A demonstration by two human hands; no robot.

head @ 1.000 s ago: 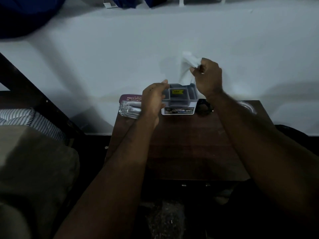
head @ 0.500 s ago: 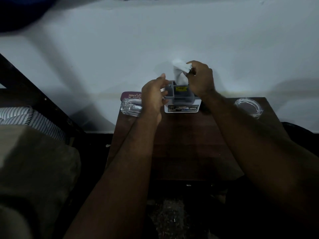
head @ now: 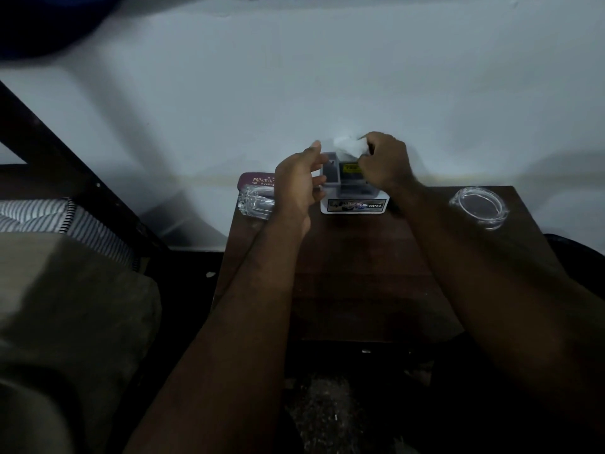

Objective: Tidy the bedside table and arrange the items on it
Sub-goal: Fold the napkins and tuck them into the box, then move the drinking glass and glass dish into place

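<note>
A grey desk organiser [head: 330, 172] with a yellow label stands on a white base marked OPEL [head: 355, 205] at the back of the dark wooden bedside table [head: 360, 273]. My right hand [head: 384, 163] pinches a crumpled white tissue [head: 347, 145] just above the organiser's top. My left hand [head: 296, 185] hovers at the organiser's left side, fingers relaxed and spread, holding nothing. Whether it touches the organiser is unclear.
A clear glass ashtray [head: 253, 201] and a maroon case with white lettering [head: 258, 180] sit at the table's back left. Another round glass ashtray [head: 478, 206] rests at the back right. A bed with a striped sheet [head: 39, 214] lies to the left; a white wall stands behind.
My right hand brought the tissue down and left to the organiser's top. My left hand let go of the organiser's side and opened beside it.
</note>
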